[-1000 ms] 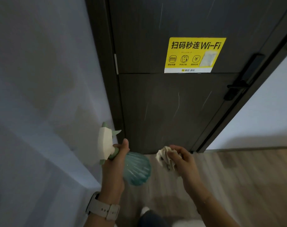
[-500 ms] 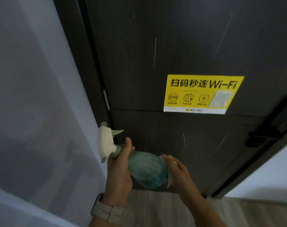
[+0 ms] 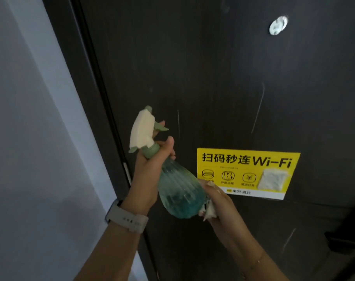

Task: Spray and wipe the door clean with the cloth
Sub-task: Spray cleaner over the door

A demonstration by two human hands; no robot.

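Head view faces the door (image 3: 213,78) closely, angled downward.

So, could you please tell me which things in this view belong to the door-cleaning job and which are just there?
Part of the job:
- spray bottle, gripped by the left hand
- cloth, bunched in the right hand
- dark door

Just there:
- yellow Wi-Fi sticker
- peephole
- wristwatch
- wall

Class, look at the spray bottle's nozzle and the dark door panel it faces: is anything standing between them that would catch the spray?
Nothing visible does. The left hand grips the spray bottle by its neck, nozzle aimed at bare door. The yellow sticker sits lower right. The right hand, holding the cloth, is at the bottle's base.
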